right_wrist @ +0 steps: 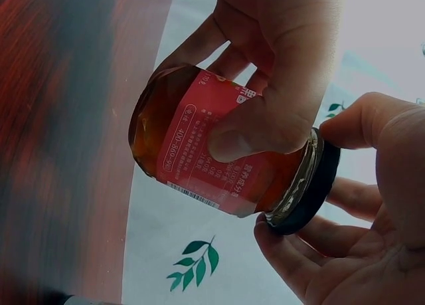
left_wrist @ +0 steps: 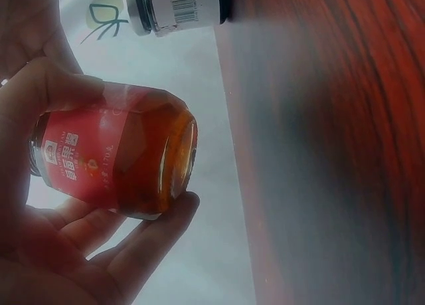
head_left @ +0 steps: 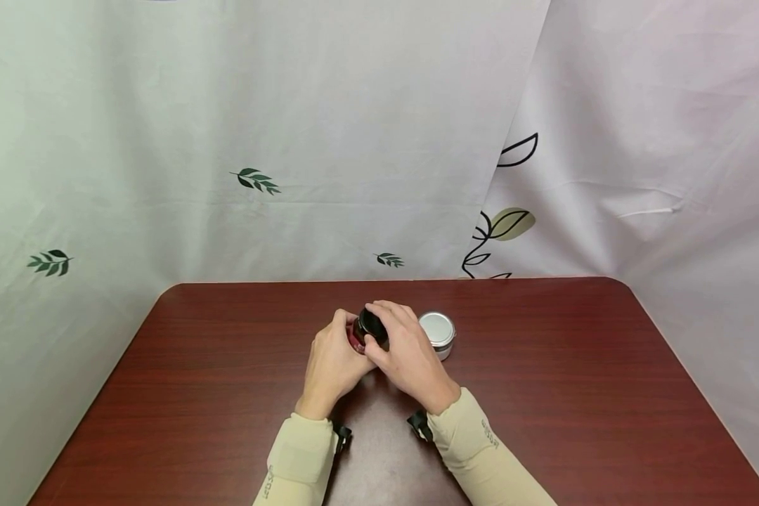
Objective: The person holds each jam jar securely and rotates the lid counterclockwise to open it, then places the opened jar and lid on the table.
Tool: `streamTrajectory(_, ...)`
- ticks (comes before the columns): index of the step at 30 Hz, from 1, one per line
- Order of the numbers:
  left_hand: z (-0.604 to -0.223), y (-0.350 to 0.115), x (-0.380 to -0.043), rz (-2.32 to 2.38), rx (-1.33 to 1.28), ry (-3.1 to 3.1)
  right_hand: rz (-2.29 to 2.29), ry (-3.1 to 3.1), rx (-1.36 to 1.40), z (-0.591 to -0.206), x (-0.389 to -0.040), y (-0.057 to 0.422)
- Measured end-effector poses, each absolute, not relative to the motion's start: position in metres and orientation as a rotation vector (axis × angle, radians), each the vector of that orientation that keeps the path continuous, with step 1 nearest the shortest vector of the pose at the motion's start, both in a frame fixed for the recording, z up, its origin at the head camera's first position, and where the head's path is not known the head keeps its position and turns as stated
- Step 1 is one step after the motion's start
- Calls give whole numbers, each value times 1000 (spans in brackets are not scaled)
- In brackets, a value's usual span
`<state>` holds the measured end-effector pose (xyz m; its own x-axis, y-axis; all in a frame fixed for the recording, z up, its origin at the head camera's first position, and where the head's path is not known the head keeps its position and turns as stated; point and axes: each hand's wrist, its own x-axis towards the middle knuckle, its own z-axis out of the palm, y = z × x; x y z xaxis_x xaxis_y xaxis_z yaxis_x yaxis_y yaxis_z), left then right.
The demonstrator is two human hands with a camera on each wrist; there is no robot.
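Observation:
Both hands are on one glass jam jar (left_wrist: 143, 152), amber inside with a red label, held tilted above the table. My left hand (head_left: 335, 362) grips the jar round its body, thumb across the label in the right wrist view. At the other end, my right hand (head_left: 411, 351) pinches the rim of the black lid (right_wrist: 309, 185) between thumb and fingers. The lid sits at the jar's mouth, slightly askew in the right wrist view. In the head view the fingers hide most of the jar.
A second jar (head_left: 438, 334) with a silver-white lid stands on the dark red wooden table (head_left: 544, 365), just beyond the right hand. Its white barcode label (left_wrist: 186, 9) shows in the left wrist view. A white curtain (head_left: 329, 126) with leaf prints hangs behind the table.

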<state>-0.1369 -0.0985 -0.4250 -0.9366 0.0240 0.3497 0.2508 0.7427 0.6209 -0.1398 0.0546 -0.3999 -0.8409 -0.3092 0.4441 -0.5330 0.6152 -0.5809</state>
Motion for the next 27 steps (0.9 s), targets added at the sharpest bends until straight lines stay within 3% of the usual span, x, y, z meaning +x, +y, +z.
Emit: streamTrajectory(27, -428, -98, -138, -1024, -209, -2618, 1098, -2537, 689, -401, -139, 54)
